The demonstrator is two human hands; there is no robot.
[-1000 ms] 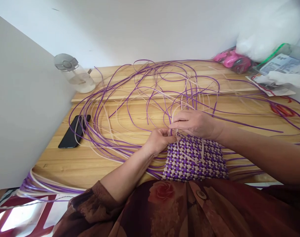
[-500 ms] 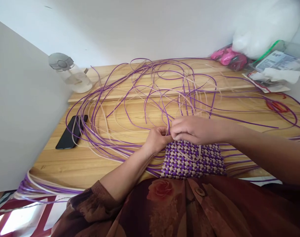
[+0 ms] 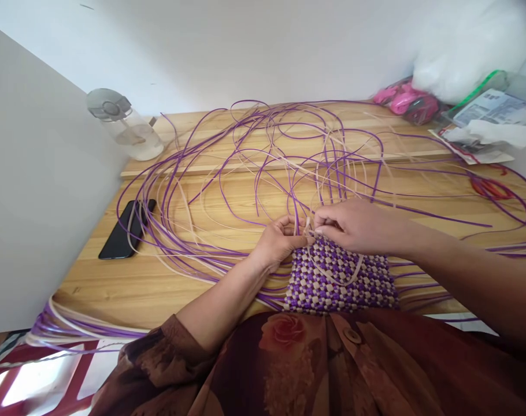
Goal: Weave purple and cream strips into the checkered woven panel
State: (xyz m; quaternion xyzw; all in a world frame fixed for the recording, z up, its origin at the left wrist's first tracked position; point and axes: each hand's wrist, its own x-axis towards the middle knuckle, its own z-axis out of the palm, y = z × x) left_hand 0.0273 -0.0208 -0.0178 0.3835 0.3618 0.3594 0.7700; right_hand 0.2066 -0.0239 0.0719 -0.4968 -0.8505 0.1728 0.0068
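Likely a home craft spot, wooden table (image 3: pixel 93 289) by a white wall (image 3: pixel 245 46), loose weaving strands (image 3: pixel 89 332), water bottle (image 3: pixel 135 136), phone (image 3: pixel 115 238)

A pale wood-grained counter (image 3: pixel 93 292) meets a white wall (image 3: pixel 245 52), with a gray wall (image 3: pixel 33 173) at left, under soft light.

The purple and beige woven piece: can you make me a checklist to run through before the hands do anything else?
1. Left hand steadying the woven piece: ok, it pinches the far left corner.
2. Right hand close to the work: ok, it is at the far edge, fingertips near the left thumb.
3. Right fingertips gripping a strand firmly: cannot tell, the hand hides it.
4. Beige loop pulled flat: not ok, it hangs slack over the woven piece.
5. Loose strands sorted apart: not ok, they curl and cross over the table.
6. Phone free of strands: not ok, some cross it.
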